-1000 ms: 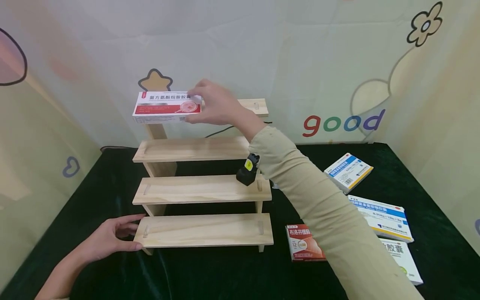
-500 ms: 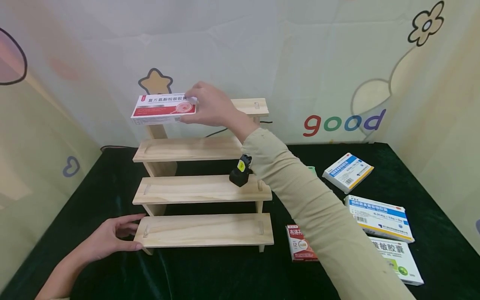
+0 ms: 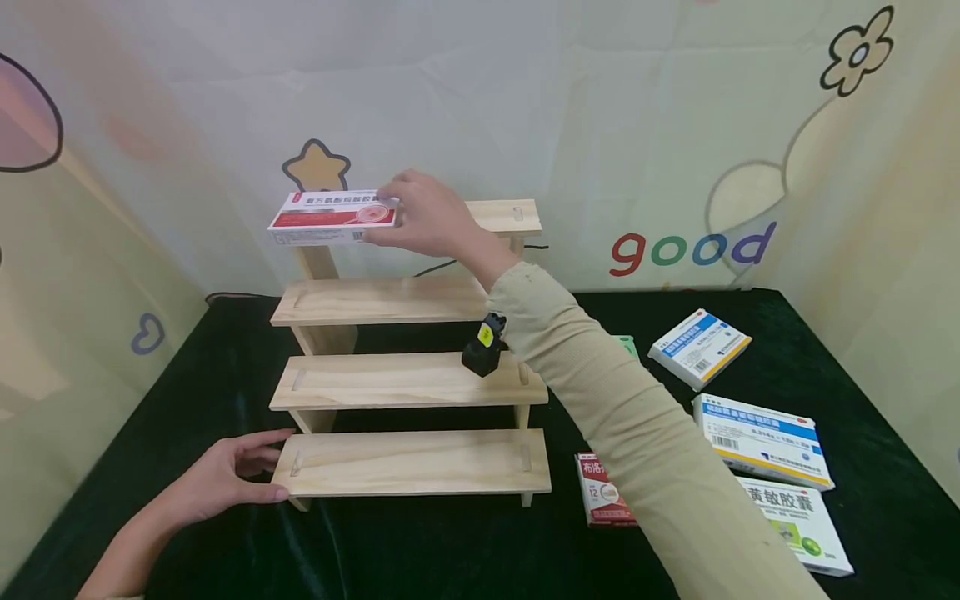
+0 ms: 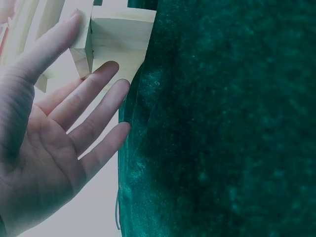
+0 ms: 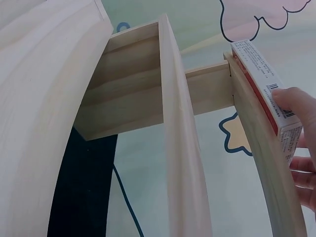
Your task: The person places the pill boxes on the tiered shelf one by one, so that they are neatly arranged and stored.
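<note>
In the head view my right hand [image 3: 431,215] pinches a white-and-red medicine box [image 3: 333,218] by its right end. The box lies flat at the left end of the top tier of a stepped wooden display rack [image 3: 411,463]. From the right wrist view, the box [image 5: 261,81] runs along the top board [image 5: 264,153], its underside right at the wood. My left hand [image 3: 217,475] holds the left end of the lowest board between thumb and index finger. The left wrist view shows its other fingers [image 4: 98,106] extended beside the rack's end [image 4: 123,32].
On the dark green cloth [image 3: 187,400] at right lie two blue-and-white boxes [image 3: 701,346], a white-and-green box [image 3: 802,521] and a red box [image 3: 600,492] partly behind the right sleeve [image 3: 600,400]. A green item [image 3: 626,343] peeks out behind that sleeve. A printed curtain [image 3: 570,125] stands behind.
The right hand has brought the medicine box slightly left and down onto the top tier, and the box now lies flatter. The left hand keeps its place on the rack.
</note>
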### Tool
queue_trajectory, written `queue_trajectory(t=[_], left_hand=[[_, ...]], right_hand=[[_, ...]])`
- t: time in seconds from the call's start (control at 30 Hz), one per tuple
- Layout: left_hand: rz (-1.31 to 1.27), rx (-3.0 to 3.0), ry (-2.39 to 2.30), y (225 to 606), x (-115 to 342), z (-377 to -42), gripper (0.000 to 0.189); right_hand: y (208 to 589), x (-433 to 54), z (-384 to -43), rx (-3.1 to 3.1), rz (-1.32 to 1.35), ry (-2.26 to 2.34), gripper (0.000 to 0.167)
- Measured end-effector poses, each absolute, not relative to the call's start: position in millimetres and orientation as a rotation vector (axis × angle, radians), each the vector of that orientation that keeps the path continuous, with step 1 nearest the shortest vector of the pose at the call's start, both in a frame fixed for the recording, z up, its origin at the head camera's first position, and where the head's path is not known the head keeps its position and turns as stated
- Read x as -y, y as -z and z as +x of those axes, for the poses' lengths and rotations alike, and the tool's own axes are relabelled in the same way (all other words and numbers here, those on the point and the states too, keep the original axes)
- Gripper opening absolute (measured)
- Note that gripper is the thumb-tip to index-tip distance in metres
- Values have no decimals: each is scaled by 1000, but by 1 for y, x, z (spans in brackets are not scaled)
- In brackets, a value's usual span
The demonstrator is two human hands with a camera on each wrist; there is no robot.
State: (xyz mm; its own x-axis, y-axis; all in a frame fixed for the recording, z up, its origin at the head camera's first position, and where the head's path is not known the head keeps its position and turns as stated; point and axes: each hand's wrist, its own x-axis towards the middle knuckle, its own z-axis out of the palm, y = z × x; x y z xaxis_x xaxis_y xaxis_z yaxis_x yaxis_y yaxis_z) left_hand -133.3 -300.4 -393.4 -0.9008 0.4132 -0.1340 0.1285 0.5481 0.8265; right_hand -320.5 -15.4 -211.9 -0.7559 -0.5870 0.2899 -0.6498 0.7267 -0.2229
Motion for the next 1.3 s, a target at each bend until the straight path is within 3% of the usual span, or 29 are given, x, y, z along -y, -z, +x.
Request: queue_trajectory(t=[0.83, 1.3], left_hand=[[429, -2458, -1294, 395, 301, -135, 69], [422, -2457, -1306, 398, 302, -135, 68]], right_hand=[[226, 14, -322, 2634, 977, -572, 61], [223, 8, -322, 2618, 1034, -634, 76]])
